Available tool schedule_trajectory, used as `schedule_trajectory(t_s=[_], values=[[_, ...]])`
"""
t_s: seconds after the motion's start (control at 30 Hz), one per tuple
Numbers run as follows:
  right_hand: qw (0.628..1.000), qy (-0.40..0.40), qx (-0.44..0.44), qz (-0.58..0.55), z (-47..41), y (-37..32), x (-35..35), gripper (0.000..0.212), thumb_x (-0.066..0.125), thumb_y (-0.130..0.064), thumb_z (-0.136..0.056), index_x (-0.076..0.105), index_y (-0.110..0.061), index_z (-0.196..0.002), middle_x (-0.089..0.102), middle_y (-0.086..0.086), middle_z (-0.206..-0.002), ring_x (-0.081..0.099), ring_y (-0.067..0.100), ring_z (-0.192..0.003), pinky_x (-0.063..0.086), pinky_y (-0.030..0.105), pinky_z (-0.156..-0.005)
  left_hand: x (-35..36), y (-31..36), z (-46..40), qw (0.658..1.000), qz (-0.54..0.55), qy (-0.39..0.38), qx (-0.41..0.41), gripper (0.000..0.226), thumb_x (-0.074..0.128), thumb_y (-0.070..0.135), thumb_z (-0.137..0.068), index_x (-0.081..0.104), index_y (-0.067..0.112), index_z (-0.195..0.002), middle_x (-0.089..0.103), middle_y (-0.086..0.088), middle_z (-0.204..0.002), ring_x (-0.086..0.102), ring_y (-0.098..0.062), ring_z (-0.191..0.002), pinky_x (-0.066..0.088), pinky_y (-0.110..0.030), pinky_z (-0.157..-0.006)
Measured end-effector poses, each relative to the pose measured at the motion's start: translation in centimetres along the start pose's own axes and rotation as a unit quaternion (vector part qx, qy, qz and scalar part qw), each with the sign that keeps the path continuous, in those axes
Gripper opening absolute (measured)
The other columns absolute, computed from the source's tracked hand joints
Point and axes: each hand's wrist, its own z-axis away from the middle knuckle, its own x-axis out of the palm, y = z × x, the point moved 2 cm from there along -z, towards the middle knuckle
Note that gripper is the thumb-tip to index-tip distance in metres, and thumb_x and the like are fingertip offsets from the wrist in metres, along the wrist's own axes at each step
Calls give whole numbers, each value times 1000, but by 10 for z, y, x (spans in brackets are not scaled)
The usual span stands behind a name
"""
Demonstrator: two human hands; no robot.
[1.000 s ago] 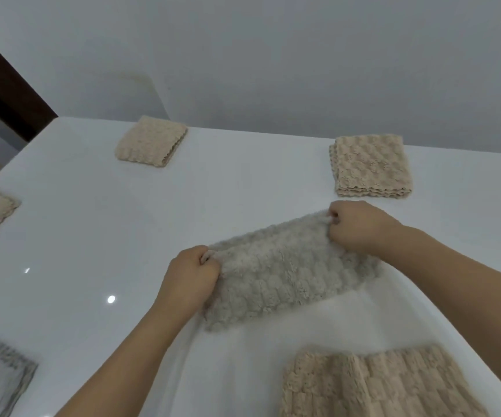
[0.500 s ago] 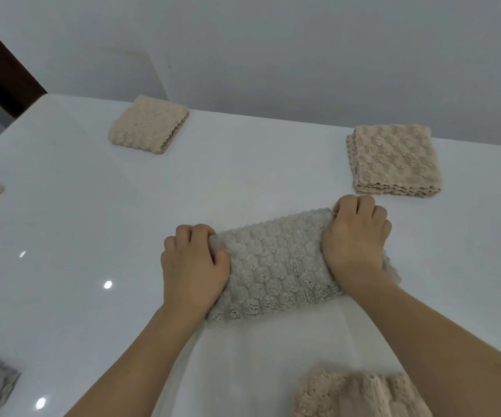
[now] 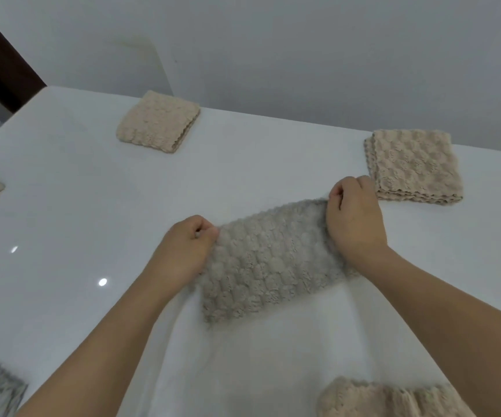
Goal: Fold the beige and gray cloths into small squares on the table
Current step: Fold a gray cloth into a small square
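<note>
On the white worktop, both hands hold a grey-beige cloth folded into a band.

Left hand pinches the band's left end, right hand grips its right end, each grip closed on the fabric. Folded beige cloth squares lie at far left and far right, well apart; another beige cloth lies at the near edge.

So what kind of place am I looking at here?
Probably an indoor room used for a folding setup: a glossy white table against a plain wall, with folded beige cloths spaced around it.
</note>
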Motion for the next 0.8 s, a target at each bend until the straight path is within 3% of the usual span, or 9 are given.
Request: schedule_trajectory(t_s=[0.13, 0.23, 0.3, 0.4, 0.5, 0.6, 0.8], values=[[996, -36, -18, 79, -18, -21, 8, 27, 45, 3, -81, 56, -6, -104, 49, 14, -109, 48, 31, -95, 39, 35, -76, -26, -13, -12, 996, -61, 59, 22, 26, 53, 34, -98, 58, 15, -80, 58, 1, -73, 53, -16, -66, 38, -30, -58], [986, -52, 13, 159, -19, -37, 15, 52, 48, 0, -77, 45, -8, -128, 41, 17, -125, 42, 35, -107, 32, 37, -86, -19, -16, -11, 948, -233, 182, 118, 15, 53, 28, -96, 60, 14, -99, 60, -6, -103, 53, -30, -94, 39, -40, -79], [983, -27, -33, 177, -6, -48, 18, 57, 51, -4, -76, 44, -7, -133, 39, 18, -131, 41, 37, -112, 30, 41, -94, -2, -8, -3, 927, -253, 204, 189, 21, 53, 22, -95, 60, 12, -112, 55, -12, -117, 50, -34, -104, 36, -44, -88], [978, -62, -138, 145, 21, -48, 31, 49, 47, -23, -90, 43, -10, -137, 39, 14, -140, 38, 33, -125, 25, 45, -108, 30, -3, 4, 919, -260, 119, 271, 35, 43, 30, -96, 57, 13, -123, 52, -9, -130, 48, -30, -118, 32, -42, -103], [949, -179, -173, 192, 38, -26, 37, 59, 20, -46, -98, 24, -21, -151, 22, 3, -158, 16, 20, -145, 8, 41, -120, 50, -16, 9, 916, -307, 38, 255, 61, 28, 53, -98, 40, 18, -146, 37, -3, -153, 28, -23, -144, 15, -41, -119], [931, -216, -198, 218, 36, -12, 33, 63, 8, -53, -97, 10, -25, -154, 9, 1, -162, 0, 16, -149, 0, 41, -121, 52, -28, 9, 909, -332, 30, 251, 74, 24, 64, -94, 25, 22, -155, 22, 1, -162, 10, -17, -151, 7, -45, -122], [931, -216, -190, 225, 34, -14, 35, 62, 7, -52, -98, 7, -27, -154, 4, 0, -162, -8, 16, -149, -2, 43, -120, 62, -19, 0, 906, -356, 10, 229, 79, 16, 68, -94, 12, 22, -158, 9, -4, -165, 0, -24, -152, -1, -51, -121]])
